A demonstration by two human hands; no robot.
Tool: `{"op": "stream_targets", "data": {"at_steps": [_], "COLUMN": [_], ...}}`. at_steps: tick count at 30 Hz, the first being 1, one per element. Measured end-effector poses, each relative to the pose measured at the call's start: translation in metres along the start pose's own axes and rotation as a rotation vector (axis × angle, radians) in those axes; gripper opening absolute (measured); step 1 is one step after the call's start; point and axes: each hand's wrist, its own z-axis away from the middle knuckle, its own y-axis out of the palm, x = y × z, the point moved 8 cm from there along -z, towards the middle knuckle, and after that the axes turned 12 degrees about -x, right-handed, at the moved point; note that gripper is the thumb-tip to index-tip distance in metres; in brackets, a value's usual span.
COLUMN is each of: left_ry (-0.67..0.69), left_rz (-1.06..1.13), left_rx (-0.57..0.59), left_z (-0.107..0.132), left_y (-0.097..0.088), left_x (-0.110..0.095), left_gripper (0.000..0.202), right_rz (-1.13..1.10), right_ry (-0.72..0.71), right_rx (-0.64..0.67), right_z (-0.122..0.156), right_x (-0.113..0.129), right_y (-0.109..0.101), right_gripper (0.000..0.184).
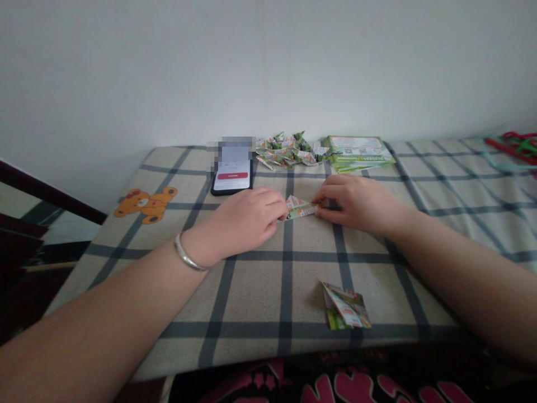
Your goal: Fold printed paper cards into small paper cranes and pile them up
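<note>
My left hand (245, 219) and my right hand (356, 202) meet at the middle of the checked tablecloth (251, 280). Between them lies a small folded paper piece (300, 207), printed green, white and orange. Both hands pinch it, the left at its left end, the right at its right end, fingers curled. A silver bangle (188, 256) circles my left wrist. Another folded paper piece (346, 305) lies near the table's front edge, closer to my right forearm.
A phone (232, 173) with a lit screen lies at the back. Right of it sit a heap of several folded paper pieces (289, 150) and a stack of green flyers (358, 151). Red and green cords (518, 144) lie far right. A bear print (145, 204) marks the cloth's left.
</note>
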Motion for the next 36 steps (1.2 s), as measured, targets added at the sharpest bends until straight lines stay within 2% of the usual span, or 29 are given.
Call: {"op": "stream_targets", "data": {"at_steps": [8,11,15,22,29,36], "left_ry": [-0.132,-0.144,-0.142,-0.139,-0.082,-0.121], "left_rz": [0.005,0.011,0.055,0.124,0.134,0.134], "left_rx": [-0.067,-0.073,-0.055,-0.122,-0.199,-0.206], "left_z": [-0.001,-0.001,0.0,-0.001,-0.003,-0.003], "left_y": [0.001,0.002,0.007,0.002,-0.008,-0.01], "left_x": [0.007,0.008,0.007,0.006,-0.001,0.0], "left_gripper": [0.04,0.049,0.052,0.044,0.029,0.022], "right_rz": [-0.096,-0.094,-0.093,-0.131,-0.144,-0.194], "right_ry": [-0.06,-0.066,-0.068,-0.01,-0.029,-0.051], "right_rx": [0.002,-0.027,-0.051,-0.098,-0.056,-0.194], "right_z": [0.0,-0.001,-0.003,-0.003,-0.004,-0.003], "right_x": [0.006,0.012,0.019,0.015,0.017,0.021], "right_y": [0.006,0.005,0.006,0.008,0.01,-0.004], "right_gripper": [0.016,0.015,0.012,0.013,0.013,0.01]}}
